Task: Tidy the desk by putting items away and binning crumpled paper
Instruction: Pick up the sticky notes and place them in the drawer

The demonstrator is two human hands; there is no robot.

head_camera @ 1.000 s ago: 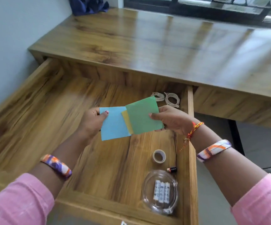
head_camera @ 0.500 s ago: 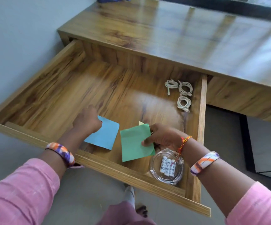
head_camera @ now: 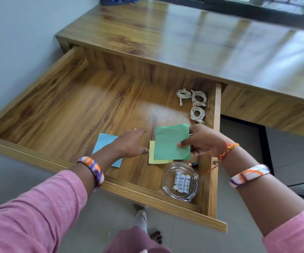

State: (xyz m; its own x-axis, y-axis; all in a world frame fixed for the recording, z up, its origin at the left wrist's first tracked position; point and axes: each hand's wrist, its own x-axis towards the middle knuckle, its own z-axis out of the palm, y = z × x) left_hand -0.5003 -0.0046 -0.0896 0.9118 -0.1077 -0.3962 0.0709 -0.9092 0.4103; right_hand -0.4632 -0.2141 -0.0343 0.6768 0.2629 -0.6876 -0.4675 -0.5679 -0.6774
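Note:
A wide wooden drawer (head_camera: 56,114) stands pulled out from under the desk (head_camera: 193,39). My right hand (head_camera: 202,141) pinches a green paper square (head_camera: 169,141) by its right edge, just above the drawer floor. Under it lies a yellow square (head_camera: 152,154), mostly covered. A blue square (head_camera: 103,143) lies flat on the drawer floor, partly hidden under my left wrist. My left hand (head_camera: 131,143) hovers over the drawer between the blue and green squares, fingers straight, holding nothing.
A glass dish (head_camera: 181,183) with several batteries sits in the drawer's front right corner, a small black and red item (head_camera: 194,163) behind it. Three coiled white cables (head_camera: 195,105) lie at the back right. A dark blue cloth (head_camera: 118,0) rests at the desk's far end.
My left hand has let go of the blue square, which now lies on the drawer floor. The hand has moved right towards the green square. The yellow square now shows beneath the green one.

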